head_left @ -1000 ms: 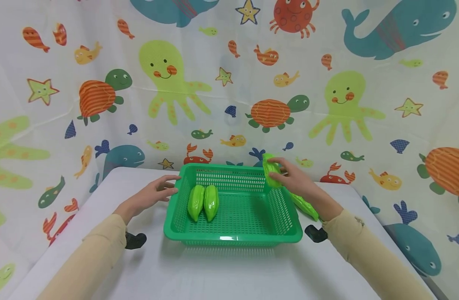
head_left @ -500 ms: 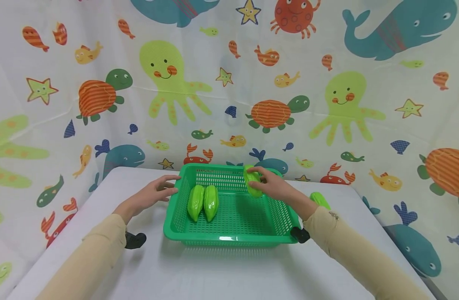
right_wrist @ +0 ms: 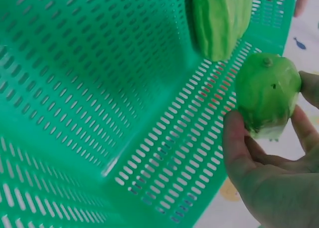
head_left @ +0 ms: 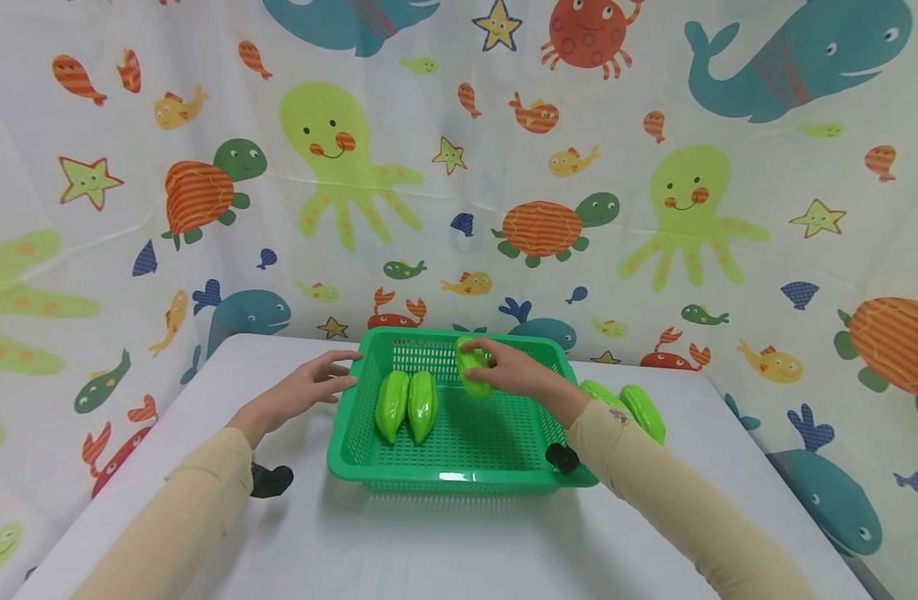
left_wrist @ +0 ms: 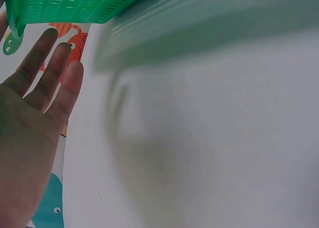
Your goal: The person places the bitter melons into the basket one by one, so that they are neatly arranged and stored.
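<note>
While the right hand [head_left: 501, 367] pinches one gourd [head_left: 471, 371], the left hand [head_left: 309, 386] sits idle at the left rim. Right: thumb and fingers part-curled, set on opposite sides of the gourd, blunt end facing the wrist cam. Likely a side pinch because the body is stout and slick; it also leaves the underside uncovered. Gourd is tilted, inside the far wall around mid-width, seemingly off the floor, right of the other two and apart from them.

Left: fingers loosely extended, spread a bit, nothing held. Fingertips at or just beside the rim; can't tell if touching. Could be parked there to steady the basket [head_left: 459, 477].

Basket stands square to the person, probably so both arms reach it evenly. At its left end, left gourd [head_left: 392, 406] and second gourd [head_left: 422, 406] lie side by side, lengthwise, tops touching or nearly; parallel likely because long bodies pack best that way.

Outside the right wall, two more: near gourd [head_left: 597, 393], partly behind the right sleeve [head_left: 676, 500], and outer gourd [head_left: 642, 412]. That side presumably suits the right arm. All on a white table [head_left: 429, 550]. Behind, sea-animal cloth [head_left: 444, 108], probably hung as a screen.
</note>
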`<state>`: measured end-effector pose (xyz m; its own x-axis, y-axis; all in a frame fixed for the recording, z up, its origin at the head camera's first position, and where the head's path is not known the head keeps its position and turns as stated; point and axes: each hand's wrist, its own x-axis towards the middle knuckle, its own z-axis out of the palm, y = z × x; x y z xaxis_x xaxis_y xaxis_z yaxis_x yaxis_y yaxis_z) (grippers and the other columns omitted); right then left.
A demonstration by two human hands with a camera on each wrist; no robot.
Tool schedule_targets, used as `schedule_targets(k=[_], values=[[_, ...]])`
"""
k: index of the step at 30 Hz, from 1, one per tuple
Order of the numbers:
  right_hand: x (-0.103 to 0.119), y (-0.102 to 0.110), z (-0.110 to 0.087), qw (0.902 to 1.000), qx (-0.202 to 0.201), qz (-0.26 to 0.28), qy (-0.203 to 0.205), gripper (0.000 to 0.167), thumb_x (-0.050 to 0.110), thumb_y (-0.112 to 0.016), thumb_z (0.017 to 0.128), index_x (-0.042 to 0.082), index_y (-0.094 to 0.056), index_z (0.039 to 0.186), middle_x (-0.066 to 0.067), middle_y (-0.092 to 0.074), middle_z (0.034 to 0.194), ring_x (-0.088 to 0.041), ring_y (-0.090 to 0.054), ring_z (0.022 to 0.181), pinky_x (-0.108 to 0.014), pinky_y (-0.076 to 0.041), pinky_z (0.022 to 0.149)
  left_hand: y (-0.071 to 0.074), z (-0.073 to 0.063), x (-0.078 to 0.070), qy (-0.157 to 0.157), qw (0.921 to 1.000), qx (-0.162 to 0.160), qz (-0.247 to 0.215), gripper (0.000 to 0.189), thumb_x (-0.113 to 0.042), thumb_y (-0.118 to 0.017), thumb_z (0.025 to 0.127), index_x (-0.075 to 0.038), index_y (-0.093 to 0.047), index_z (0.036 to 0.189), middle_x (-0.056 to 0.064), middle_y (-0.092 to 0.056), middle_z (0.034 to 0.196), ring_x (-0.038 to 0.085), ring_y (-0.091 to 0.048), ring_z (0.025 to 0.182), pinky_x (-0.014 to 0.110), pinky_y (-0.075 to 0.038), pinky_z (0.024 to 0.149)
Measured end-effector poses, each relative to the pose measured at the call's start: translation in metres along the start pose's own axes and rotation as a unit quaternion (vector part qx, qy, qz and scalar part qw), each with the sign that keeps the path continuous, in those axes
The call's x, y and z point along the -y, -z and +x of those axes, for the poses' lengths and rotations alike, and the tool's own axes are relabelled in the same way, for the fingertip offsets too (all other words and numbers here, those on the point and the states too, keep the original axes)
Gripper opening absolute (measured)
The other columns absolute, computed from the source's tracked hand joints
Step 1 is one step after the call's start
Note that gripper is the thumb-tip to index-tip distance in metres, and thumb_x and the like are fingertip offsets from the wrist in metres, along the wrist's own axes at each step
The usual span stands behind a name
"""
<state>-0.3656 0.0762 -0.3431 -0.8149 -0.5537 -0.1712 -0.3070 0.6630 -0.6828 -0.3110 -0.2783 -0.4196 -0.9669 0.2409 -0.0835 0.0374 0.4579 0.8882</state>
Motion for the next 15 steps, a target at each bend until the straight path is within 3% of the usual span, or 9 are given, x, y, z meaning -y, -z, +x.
schedule_targets(k=[8,15], values=[[0.000,-0.006,0.017,0.9973,0.069,0.026,-0.008,0.046,0.028,-0.062,0.097,0.022,-0.050,0.141,-0.006,-0.045,0.144,-0.022,-0.058,0.111,-0.041,-0.054,0.087,0.002,0.001,0.000,0.002,1.0000,-0.002,0.003,0.067,-0.045,-0.059,0.096,-0.020,-0.031,0.152,0.023,-0.039,0.147,0.042,-0.043,0.132,0.052,-0.048,0.099],[-0.008,-0.018,0.028,0.9937,0.101,0.031,-0.037,0.043,0.024,-0.065,0.096,0.020,-0.052,0.137,-0.009,-0.046,0.135,-0.018,-0.057,0.094,-0.044,-0.055,0.085,0.002,0.000,-0.001,0.002,1.0000,0.002,-0.001,0.067,-0.045,-0.059,0.096,-0.020,-0.031,0.152,0.023,-0.039,0.147,0.042,-0.043,0.132,0.053,-0.047,0.099]])
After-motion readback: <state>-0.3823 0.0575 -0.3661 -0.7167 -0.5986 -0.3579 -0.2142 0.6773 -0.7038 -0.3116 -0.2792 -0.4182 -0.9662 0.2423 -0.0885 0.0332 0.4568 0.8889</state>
